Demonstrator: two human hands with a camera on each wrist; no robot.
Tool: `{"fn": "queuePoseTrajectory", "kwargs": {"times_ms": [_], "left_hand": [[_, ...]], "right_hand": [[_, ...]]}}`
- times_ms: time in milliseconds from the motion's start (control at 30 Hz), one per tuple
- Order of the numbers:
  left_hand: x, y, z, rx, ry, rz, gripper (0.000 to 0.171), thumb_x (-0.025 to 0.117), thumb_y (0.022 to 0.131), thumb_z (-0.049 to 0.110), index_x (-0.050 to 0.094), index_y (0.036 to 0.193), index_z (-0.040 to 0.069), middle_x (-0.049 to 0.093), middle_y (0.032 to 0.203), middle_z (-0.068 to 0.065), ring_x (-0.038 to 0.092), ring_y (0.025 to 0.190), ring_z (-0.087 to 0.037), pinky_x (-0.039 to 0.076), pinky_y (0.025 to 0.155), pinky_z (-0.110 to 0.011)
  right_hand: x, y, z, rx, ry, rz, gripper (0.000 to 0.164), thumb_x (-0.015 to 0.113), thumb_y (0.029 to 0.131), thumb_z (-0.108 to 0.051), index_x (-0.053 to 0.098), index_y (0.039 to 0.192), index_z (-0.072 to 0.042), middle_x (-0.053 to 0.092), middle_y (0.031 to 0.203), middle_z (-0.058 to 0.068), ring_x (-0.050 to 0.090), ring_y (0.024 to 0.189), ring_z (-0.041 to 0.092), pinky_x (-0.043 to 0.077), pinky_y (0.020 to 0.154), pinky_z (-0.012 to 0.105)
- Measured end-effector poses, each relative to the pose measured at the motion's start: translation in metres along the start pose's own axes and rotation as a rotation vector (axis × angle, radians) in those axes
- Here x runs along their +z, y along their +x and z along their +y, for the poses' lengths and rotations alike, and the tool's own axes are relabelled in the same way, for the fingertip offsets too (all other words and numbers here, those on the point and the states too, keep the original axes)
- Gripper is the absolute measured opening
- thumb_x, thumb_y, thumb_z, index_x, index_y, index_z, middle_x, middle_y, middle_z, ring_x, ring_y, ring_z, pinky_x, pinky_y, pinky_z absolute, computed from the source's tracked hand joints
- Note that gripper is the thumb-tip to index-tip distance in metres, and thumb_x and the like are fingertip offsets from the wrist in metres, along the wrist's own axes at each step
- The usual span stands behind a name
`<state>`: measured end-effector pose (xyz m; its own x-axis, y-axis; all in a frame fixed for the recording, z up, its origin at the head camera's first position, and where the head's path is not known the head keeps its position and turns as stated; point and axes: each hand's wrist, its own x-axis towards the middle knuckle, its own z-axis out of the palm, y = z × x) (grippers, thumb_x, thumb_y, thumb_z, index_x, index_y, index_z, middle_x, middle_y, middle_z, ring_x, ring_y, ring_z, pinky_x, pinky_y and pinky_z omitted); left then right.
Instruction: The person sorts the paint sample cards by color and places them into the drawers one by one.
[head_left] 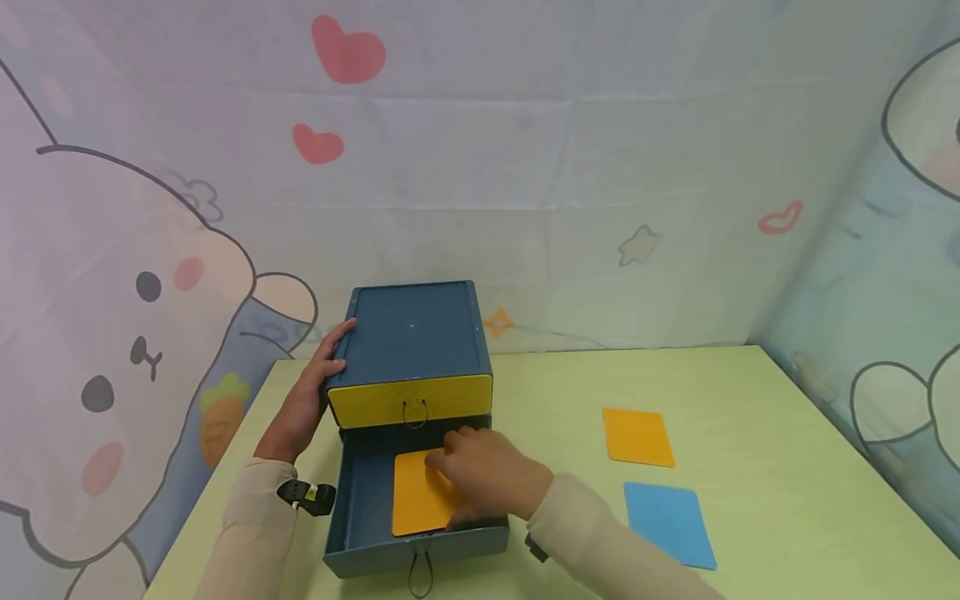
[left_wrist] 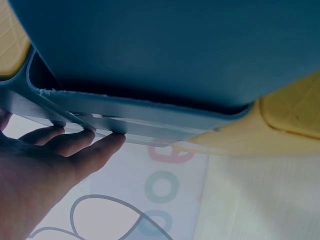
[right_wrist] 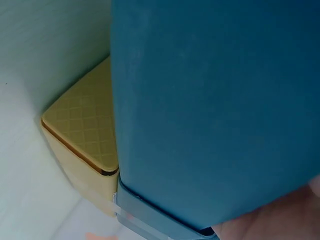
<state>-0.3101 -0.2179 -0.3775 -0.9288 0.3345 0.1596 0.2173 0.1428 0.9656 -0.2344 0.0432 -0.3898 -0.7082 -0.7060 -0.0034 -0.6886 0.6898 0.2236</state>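
A two-tier drawer box with a dark blue top stands on the table. Its upper yellow drawer is pushed in, while the lower blue drawer is pulled out. My left hand rests along the box's left side, fingers extended; the left wrist view shows its fingertips touching the blue side wall. Inside the lower drawer, my right hand holds an orange card with curled fingers, covering its right part. The right wrist view shows mostly the drawer's outer wall, with part of the hand below.
Right of the box, another orange card and a blue card lie flat on the pale green table. A thin loop handle hangs from the lower drawer's front. A printed cloth backdrop rises behind the table.
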Motion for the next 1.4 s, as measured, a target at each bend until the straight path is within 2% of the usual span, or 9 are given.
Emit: {"fn": "queuePoseTrajectory", "kwargs": {"times_ms": [300,500,633,733,900,1000,1133,1267,1400], "left_hand": [[-0.003,-0.001,-0.002,0.005,0.007,0.005,0.055,0.026,0.106,0.040,0.014,0.161,0.041,-0.015,0.171,0.001,-0.005,0.157,-0.040,0.002,0.121,-0.071],[-0.005,-0.002,-0.002,0.011,0.005,0.004,0.055,0.025,0.107,0.039,0.014,0.161,0.040,-0.015,0.171,0.002,-0.006,0.157,-0.040,0.001,0.121,-0.071],[-0.005,-0.003,-0.001,0.017,0.000,0.007,0.055,0.025,0.107,0.038,0.014,0.161,0.039,-0.015,0.171,0.001,-0.005,0.157,-0.040,0.001,0.121,-0.071],[-0.005,-0.002,0.000,0.022,-0.001,0.000,0.055,0.025,0.107,0.038,0.013,0.161,0.039,-0.015,0.170,0.001,-0.006,0.157,-0.039,0.002,0.121,-0.071],[-0.005,0.002,-0.001,0.017,0.010,-0.008,0.055,0.026,0.107,0.039,0.013,0.160,0.042,-0.015,0.170,0.002,-0.005,0.157,-0.038,0.004,0.122,-0.070],[-0.005,0.003,0.000,0.009,0.016,-0.006,0.055,0.027,0.107,0.040,0.013,0.160,0.043,-0.015,0.171,0.002,-0.004,0.157,-0.039,0.004,0.122,-0.070],[-0.005,0.002,0.000,0.002,0.013,-0.004,0.056,0.027,0.106,0.039,0.014,0.160,0.042,-0.015,0.171,0.002,-0.004,0.157,-0.039,0.004,0.122,-0.070],[-0.004,0.002,-0.001,0.006,0.007,-0.004,0.055,0.026,0.106,0.039,0.014,0.160,0.042,-0.015,0.171,0.001,-0.004,0.158,-0.038,0.004,0.122,-0.069],[-0.003,0.003,-0.003,0.009,0.006,0.002,0.055,0.025,0.107,0.038,0.015,0.160,0.042,-0.014,0.171,0.002,-0.003,0.158,-0.038,0.004,0.122,-0.069]], "right_hand": [[0.000,0.003,-0.006,0.021,-0.051,-0.018,0.078,0.083,0.065,-0.068,0.062,0.130,-0.030,0.070,0.104,-0.006,0.061,0.084,0.013,0.047,0.066,0.022],[-0.004,0.000,-0.002,-0.028,-0.027,0.019,0.078,0.082,0.070,-0.063,0.059,0.135,-0.027,0.070,0.113,-0.005,0.063,0.096,0.013,0.055,0.077,0.023],[-0.019,-0.009,0.006,-0.071,0.059,0.035,0.064,0.082,0.078,-0.050,0.062,0.133,-0.024,0.071,0.114,-0.005,0.065,0.095,0.009,0.057,0.079,0.022],[-0.034,-0.026,0.020,-0.112,0.211,0.054,0.051,0.081,0.084,-0.037,0.065,0.129,-0.019,0.073,0.112,-0.004,0.067,0.091,0.008,0.057,0.079,0.022],[-0.041,-0.060,0.058,-0.113,0.402,0.183,0.038,0.081,0.084,-0.023,0.070,0.120,-0.016,0.075,0.090,-0.008,0.064,0.077,0.002,0.056,0.082,0.026],[-0.029,-0.075,0.085,-0.038,0.440,0.243,0.035,0.082,0.083,-0.021,0.072,0.116,-0.017,0.071,0.082,-0.012,0.061,0.073,-0.001,0.056,0.080,0.028],[0.000,-0.091,0.119,0.063,0.479,0.270,0.035,0.084,0.080,-0.022,0.072,0.113,-0.017,0.072,0.086,-0.011,0.065,0.080,0.004,0.056,0.078,0.031],[0.040,-0.104,0.152,0.179,0.456,0.239,0.042,0.087,0.077,-0.024,0.071,0.115,-0.014,0.074,0.097,-0.004,0.069,0.091,0.015,0.057,0.083,0.039],[0.077,-0.119,0.181,0.316,0.458,0.158,0.060,0.090,0.073,-0.026,0.067,0.125,-0.009,0.070,0.121,0.009,0.064,0.113,0.033,0.053,0.097,0.053]]}}
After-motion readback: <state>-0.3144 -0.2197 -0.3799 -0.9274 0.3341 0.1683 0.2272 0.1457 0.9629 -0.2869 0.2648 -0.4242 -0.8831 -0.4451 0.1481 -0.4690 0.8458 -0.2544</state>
